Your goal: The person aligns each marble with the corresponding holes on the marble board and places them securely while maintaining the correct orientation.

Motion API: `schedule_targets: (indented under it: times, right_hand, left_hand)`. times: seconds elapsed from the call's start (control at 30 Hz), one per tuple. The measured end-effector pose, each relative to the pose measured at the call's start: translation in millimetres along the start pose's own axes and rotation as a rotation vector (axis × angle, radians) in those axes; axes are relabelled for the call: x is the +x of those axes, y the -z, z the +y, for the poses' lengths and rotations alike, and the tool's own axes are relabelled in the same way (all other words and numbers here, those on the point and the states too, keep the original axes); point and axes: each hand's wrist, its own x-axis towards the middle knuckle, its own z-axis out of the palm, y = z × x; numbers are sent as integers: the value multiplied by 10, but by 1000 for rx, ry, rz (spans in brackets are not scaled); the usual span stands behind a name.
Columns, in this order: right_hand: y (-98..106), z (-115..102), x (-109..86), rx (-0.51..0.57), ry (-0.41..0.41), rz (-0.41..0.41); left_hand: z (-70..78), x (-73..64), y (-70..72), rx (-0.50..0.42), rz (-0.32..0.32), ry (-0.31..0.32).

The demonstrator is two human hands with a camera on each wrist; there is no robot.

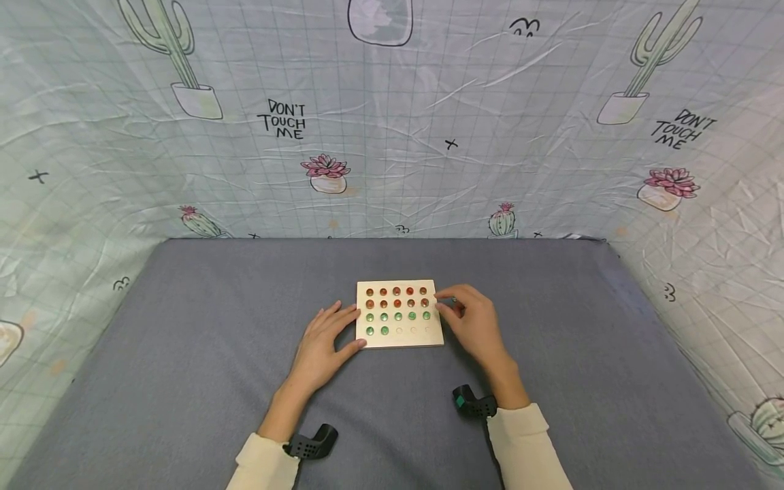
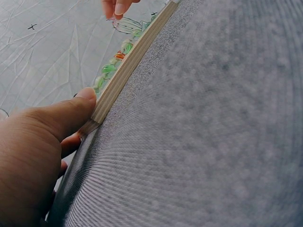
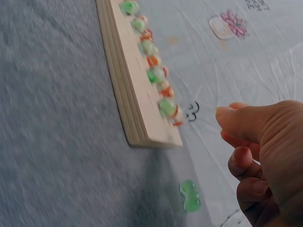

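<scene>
A pale wooden board (image 1: 404, 342) with rows of round hollows lies on the grey cloth. Its two far rows hold orange-red marbles (image 1: 397, 303). Green marbles (image 1: 398, 316) fill the row below them; in the nearest row two more sit at the left, and three hollows at the right are bare. My left hand (image 1: 321, 347) touches the board's left edge, thumb at the near corner. My right hand (image 1: 478, 323) is just past the right edge, fingers bent, with a gap between thumb and forefinger and no marble visible at their tips. Loose green marbles (image 3: 191, 195) lie beyond the board's end.
Grey cloth (image 1: 245, 292) covers the table around the board. A printed curtain (image 1: 392, 102) with cactus drawings hangs behind and at both sides. Black wrist cameras (image 1: 314, 444) sit on both wrists, at the cuffs of light sleeves.
</scene>
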Motion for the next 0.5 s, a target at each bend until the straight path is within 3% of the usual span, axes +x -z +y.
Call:
schedule_targets:
  times: [0.5]
  right_hand:
    - [189,232,-35,-27,-70,65]
  left_hand:
    - [12,0,15,-8,-3,-6]
